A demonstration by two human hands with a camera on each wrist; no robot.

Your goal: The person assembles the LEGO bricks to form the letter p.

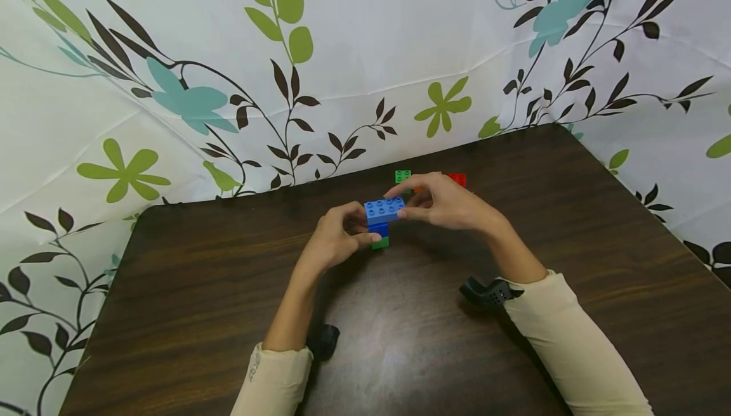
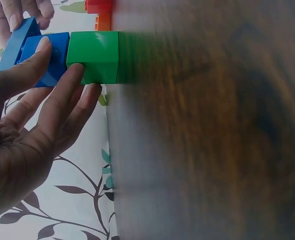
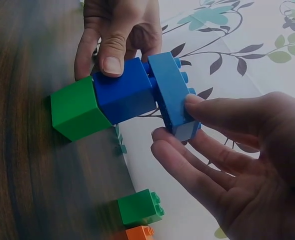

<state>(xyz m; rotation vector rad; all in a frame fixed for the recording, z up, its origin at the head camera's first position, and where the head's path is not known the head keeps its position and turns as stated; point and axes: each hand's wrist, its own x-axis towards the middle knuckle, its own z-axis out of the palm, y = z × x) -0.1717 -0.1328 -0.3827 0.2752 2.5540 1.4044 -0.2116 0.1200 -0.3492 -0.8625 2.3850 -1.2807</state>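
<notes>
A small tower of toy building bricks stands on the dark table: a green brick (image 3: 77, 112) at the bottom and a dark blue brick (image 3: 125, 95) on it. My left hand (image 1: 333, 238) grips the dark blue brick between thumb and fingers, with fingertips also against the green one. Above, a longer light blue brick (image 1: 379, 212) sits slightly tilted over the dark blue brick, whose studs show in the gap in the right wrist view. My right hand (image 1: 454, 203) pinches one end of this light blue brick between thumb and fingers.
Behind my right hand lie a green brick (image 1: 403, 176), a red brick (image 1: 458, 179) and an orange brick (image 3: 140, 233), partly hidden in the head view. A leaf-patterned cloth (image 1: 365, 42) hangs along the back edge of the wood-grain table (image 1: 228, 302).
</notes>
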